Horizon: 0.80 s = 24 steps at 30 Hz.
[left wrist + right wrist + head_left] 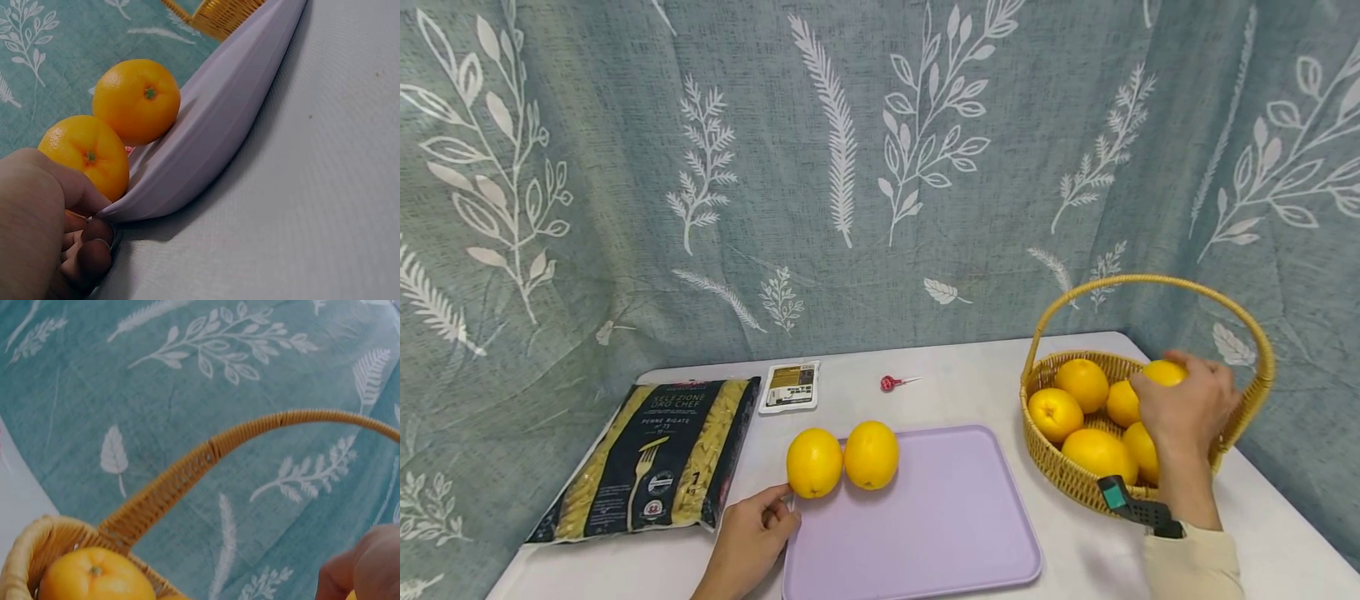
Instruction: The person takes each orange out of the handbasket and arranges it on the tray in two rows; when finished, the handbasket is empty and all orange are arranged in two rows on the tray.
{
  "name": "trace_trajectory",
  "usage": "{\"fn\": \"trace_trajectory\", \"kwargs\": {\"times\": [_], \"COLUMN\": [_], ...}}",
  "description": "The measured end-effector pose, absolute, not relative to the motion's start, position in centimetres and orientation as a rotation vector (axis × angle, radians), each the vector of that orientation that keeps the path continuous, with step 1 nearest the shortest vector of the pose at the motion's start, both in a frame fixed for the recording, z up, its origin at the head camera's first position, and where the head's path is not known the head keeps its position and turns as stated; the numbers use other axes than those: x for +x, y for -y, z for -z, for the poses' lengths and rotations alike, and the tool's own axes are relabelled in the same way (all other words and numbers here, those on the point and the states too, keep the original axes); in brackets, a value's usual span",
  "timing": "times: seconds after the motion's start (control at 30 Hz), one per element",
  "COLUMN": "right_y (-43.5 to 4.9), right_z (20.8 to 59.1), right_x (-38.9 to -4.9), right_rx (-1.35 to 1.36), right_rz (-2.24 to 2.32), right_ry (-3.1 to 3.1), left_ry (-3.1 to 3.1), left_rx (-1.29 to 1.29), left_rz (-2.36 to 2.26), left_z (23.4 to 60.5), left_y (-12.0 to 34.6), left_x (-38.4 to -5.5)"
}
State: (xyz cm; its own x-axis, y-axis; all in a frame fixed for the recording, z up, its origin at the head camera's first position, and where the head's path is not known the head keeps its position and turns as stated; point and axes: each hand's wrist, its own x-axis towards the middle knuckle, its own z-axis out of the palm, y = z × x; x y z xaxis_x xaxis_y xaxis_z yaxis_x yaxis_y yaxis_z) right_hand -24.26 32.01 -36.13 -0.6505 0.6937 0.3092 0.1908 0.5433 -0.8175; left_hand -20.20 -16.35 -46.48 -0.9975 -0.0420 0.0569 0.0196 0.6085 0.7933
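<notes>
In the head view, the right hand [1197,400] grasps a raised orange [1167,372] at the right of the wicker basket [1054,467], above other oranges [1099,456]. Two more oranges [815,463] sit side by side at the lilac tray's [917,533] far left corner.

In the left wrist view, the left hand [44,219] pinches the tray's near left rim.

In the right wrist view, the right hand's grip is mostly out of frame.

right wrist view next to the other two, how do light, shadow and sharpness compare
Right wrist: dim and soft, with the basket handle and right hand lacking fine detail; left wrist: a dark shadow on the table along the tray's edge, pale highlights on the two oranges; head: brighter overall, the pasta bag's larger lettering readable.
</notes>
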Motion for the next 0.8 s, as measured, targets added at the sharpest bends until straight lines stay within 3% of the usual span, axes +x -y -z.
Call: {"fn": "trace_trajectory", "kwargs": {"times": [0.37, 0.8], "right_y": [-30.7, -29.2], "right_z": [34.7, 33.1], "right_x": [-24.1, -23.2], "right_rx": [-0.694, -0.319], "right_rz": [-1.417, -2.019], "right_ry": [1.979, 1.808], "left_ry": [2.763, 2.764], "left_rx": [0.013, 0.015], "left_rz": [1.342, 1.335], "left_z": [46.5, 46.7], "left_y": [16.4, 16.5], "left_x": [-20.2, -20.2]}}
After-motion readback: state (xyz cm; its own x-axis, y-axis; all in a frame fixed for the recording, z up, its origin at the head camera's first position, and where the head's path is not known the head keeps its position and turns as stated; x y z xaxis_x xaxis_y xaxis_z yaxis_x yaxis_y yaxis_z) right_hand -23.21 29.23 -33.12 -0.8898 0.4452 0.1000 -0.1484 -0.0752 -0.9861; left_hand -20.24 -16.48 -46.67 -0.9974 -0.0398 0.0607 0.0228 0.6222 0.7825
